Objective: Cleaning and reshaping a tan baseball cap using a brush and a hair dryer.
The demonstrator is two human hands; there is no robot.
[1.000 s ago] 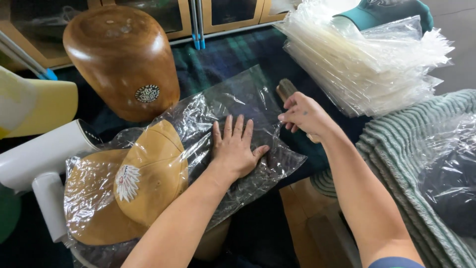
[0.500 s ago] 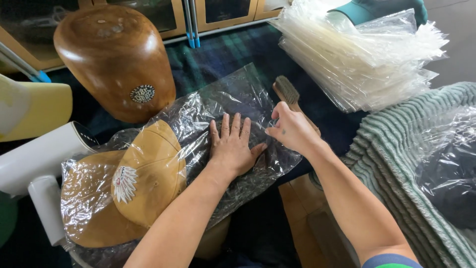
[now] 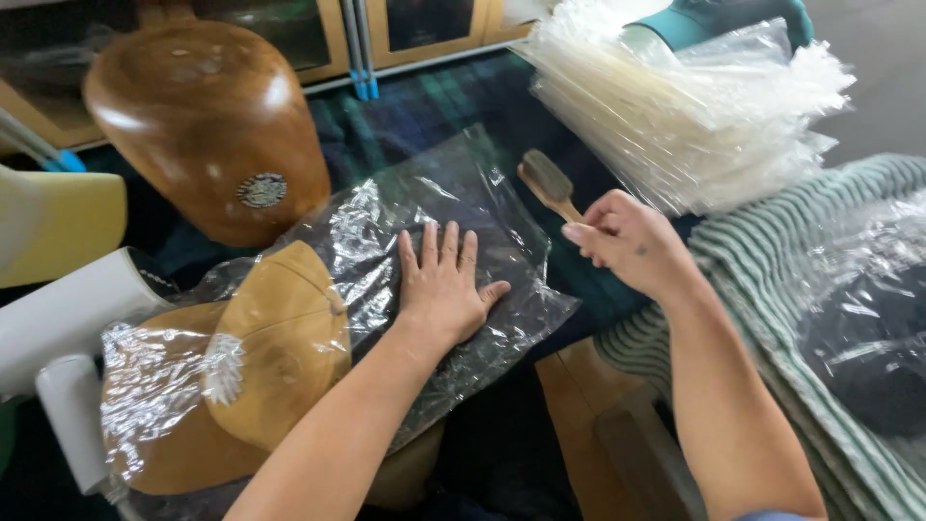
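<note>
- Left hand [image 3: 444, 285] lay flat, fingers spread, on the clear plastic bag [image 3: 463, 207] holding a tan cap [image 3: 275, 342].
- Right hand [image 3: 632, 241], at 3 o'clock, gripped a wooden brush [image 3: 548, 183], seemingly just past the bag's edge.

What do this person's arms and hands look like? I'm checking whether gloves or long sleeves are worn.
Both are bare: no gloves, rings or watch on the left hand or right hand. The forearms are uncovered; only a blue short-sleeve edge shows on the right arm. A small dark mark sits on the right hand's back.
</note>
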